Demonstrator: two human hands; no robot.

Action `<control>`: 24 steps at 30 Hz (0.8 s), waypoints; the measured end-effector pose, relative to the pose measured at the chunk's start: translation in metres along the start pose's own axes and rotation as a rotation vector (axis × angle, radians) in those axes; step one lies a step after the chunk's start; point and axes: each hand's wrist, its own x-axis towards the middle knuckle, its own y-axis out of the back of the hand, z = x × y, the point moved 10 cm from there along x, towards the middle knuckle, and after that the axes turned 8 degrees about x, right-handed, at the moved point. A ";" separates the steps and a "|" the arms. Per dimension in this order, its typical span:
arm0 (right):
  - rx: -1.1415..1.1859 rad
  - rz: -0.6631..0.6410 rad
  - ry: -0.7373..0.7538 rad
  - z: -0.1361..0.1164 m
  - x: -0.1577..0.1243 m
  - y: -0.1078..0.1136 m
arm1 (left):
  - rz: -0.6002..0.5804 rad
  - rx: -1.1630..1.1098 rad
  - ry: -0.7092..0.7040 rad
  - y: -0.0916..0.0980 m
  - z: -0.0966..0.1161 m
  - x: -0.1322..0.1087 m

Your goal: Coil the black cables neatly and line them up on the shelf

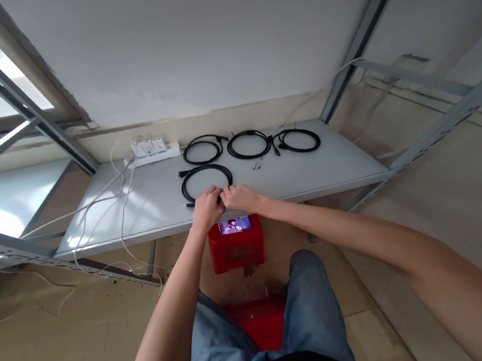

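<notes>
A coiled black cable (183,185) lies on the grey shelf (315,175) close to its front edge, with its plug ends at the left of the loop. My left hand (208,206) is closed on the near side of this coil. Right beside it, my right hand (240,198) is closed too, its fingers pinched at the same part of the cable. What exactly lies between the fingertips is hidden. Behind are three more black coils: one at the left (184,153), one in the middle (230,150) and one at the right (318,140). A small dark twist tie (257,166) lies before the middle coil.
A white power strip (156,153) with chargers sits at the back left, and white cords (122,217) trail over the shelf edge. Metal uprights (345,84) frame the shelf. Below, a red stool (238,252) bears a lit phone (236,225).
</notes>
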 end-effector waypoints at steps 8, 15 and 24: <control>-0.016 -0.044 0.030 0.003 0.009 0.003 | 0.036 0.009 -0.031 0.001 0.003 0.000; 0.117 0.008 -0.201 0.018 0.006 0.006 | 0.064 -0.018 -0.019 0.001 0.001 0.000; 0.777 0.215 -0.809 0.082 -0.006 -0.014 | 0.070 -0.007 -0.004 0.004 0.001 -0.001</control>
